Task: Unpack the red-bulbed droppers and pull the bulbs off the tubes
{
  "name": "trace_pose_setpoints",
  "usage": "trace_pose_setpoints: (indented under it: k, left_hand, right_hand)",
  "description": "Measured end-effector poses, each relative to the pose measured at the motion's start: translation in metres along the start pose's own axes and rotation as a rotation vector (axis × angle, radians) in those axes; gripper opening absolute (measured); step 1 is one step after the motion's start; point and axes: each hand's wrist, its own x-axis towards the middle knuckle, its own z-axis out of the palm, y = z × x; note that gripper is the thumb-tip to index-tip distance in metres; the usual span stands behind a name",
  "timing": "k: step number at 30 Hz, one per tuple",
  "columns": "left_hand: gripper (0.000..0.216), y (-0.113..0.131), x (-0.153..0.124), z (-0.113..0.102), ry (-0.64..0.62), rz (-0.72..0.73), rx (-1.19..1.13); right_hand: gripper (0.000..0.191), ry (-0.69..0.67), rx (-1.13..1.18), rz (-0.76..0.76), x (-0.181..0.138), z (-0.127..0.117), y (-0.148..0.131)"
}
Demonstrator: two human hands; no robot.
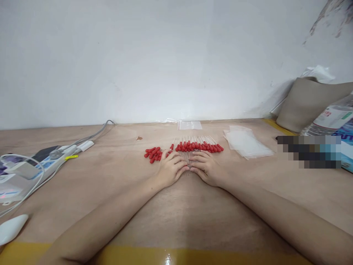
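Observation:
My left hand [172, 167] and my right hand [206, 167] meet at the middle of the table, fingertips and thumbs almost touching. Both are closed round the two sides of a bunch of thin, pale sticks [185, 160], which shows in the gap between them; its exact kind is hard to make out. Just beyond my hands lies a row of white sticks with red bulb-shaped ends [200, 146], red ends toward me. A loose cluster of red bulb-shaped pieces [152, 152] sits beside my left fingers, partly hidden by them.
Clear plastic bags [248, 141] lie in a stack at right; another small bag [190, 125] is near the wall. A power strip [52, 162] with cables and a white mouse [12, 229] are at left. A water bottle [328, 119] and a grey-brown container [300, 105] stand far right.

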Motion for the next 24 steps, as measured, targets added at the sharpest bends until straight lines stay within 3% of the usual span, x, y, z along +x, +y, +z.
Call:
trace_pose_setpoints:
  k: [9,18,21,24]
  left_hand:
    - [0.023,0.003,-0.001,-0.016,-0.117,0.074,0.101]
    - [0.024,0.006,0.000,-0.017,-0.180,0.073,0.084]
    - [0.024,-0.001,-0.004,-0.019,-0.195,0.069,0.077]
    - [0.026,-0.018,-0.015,-0.028,-0.114,-0.019,0.118]
  right_hand:
    - [0.020,0.000,-0.070,-0.014,-0.006,-0.004,-0.005]
    - [0.018,0.035,-0.074,-0.082,-0.004,-0.005,-0.009]
    - [0.017,0.038,-0.098,-0.107,-0.007,-0.008,-0.004]
    - [0.017,0.114,-0.128,-0.039,-0.014,-0.015,0.010]
